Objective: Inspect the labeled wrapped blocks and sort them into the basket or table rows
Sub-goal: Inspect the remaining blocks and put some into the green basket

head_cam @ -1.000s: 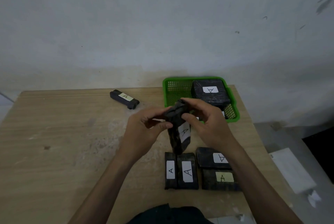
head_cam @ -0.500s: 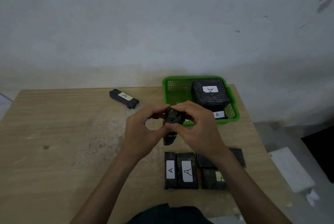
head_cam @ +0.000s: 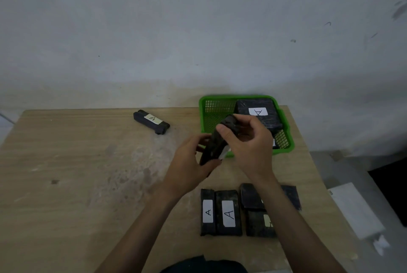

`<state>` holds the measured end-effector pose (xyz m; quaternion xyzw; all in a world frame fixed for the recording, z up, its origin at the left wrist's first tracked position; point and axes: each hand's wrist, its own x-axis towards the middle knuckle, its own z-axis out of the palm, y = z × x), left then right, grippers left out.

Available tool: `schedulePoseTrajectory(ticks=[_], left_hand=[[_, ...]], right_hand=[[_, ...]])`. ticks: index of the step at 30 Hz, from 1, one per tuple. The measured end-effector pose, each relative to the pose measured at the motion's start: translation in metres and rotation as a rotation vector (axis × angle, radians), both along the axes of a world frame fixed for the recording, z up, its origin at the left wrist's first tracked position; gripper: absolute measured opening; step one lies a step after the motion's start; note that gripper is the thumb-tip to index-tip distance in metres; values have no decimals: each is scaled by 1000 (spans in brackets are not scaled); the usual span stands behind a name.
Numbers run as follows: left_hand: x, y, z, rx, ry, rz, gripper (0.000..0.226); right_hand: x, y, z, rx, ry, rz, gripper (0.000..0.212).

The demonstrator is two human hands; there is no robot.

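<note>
A person holds a dark wrapped block (head_cam: pixel 214 147) tilted above a wooden table (head_cam: pixel 88 173). The left hand (head_cam: pixel 189 162) is curled round its lower end, and the right hand (head_cam: pixel 248 147) is closed over its upper end with the thumb pressed on the wrapping. A sliver of white label shows along the block's edge between the two hands.

Just beyond the right hand sits a green mesh basket (head_cam: pixel 222 97) holding a large wrapped block (head_cam: pixel 267 122) whose label reads "A". Well beyond the left hand and to its left, a slim labelled block (head_cam: pixel 143 118) lies alone on the table.

Nearer the person, below the hands, four wrapped blocks lie close together. They are a narrow block (head_cam: pixel 207 226), a wider block (head_cam: pixel 228 195) touching it, and two more blocks (head_cam: pixel 251 198) partly hidden by the right forearm.
</note>
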<state>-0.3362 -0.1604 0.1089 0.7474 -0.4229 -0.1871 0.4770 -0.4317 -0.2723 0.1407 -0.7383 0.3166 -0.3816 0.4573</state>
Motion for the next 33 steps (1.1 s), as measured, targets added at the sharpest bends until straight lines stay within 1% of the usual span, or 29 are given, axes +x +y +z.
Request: schedulePoseTrajectory(ticks=[4,7,9,14,17,18,22,24,29,31,33], left_hand=[[18,-34,-11,-31,219,106,44],[35,-66,-17,-58,306,144,33],[45,-88,-24,-60,369,157,33],[63,-143,-50,85,439,139,32],[74,-177,-71,153,485,156,23],[78,-187,-78,177,509,164,23],[90,-222,-116,303,571,171,38],[97,-235,-137,367,613,185,44],[106,-255,-176,515,640,80,30],[104,-258,-186,534,591,28,23],[100,-258,-189,548,503,29,19]], right_hand=[[11,-29,-10,78,80,81,41],[23,-52,-27,115,184,151,43],[32,-65,-41,113,242,146,48],[57,-100,-70,117,379,87,50],[70,-125,-84,121,454,82,51],[73,-134,-89,104,475,82,51],[81,-164,-107,66,613,150,51],[81,-176,-112,78,621,147,50],[69,-198,-121,46,596,48,39],[64,-202,-124,54,587,24,36],[61,-202,-126,67,584,14,33]])
